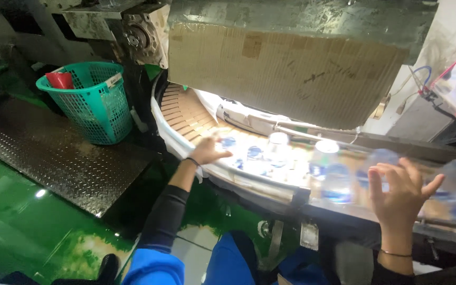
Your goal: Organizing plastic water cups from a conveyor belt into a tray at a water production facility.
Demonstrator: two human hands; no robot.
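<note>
Inside green basket [97, 103], red cup [59, 80]

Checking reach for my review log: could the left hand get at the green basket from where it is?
Probably not as it stands: the left hand is at the conveyor, and the green basket sits well off across the tread plate.

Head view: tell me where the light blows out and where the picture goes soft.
Head view: glare whitens the conveyor under the cardboard sheet and washes out the bottles; the right hand and the bottles beside it are motion-blurred; the left hand is soft; the green basket stays fairly sharp.
</note>
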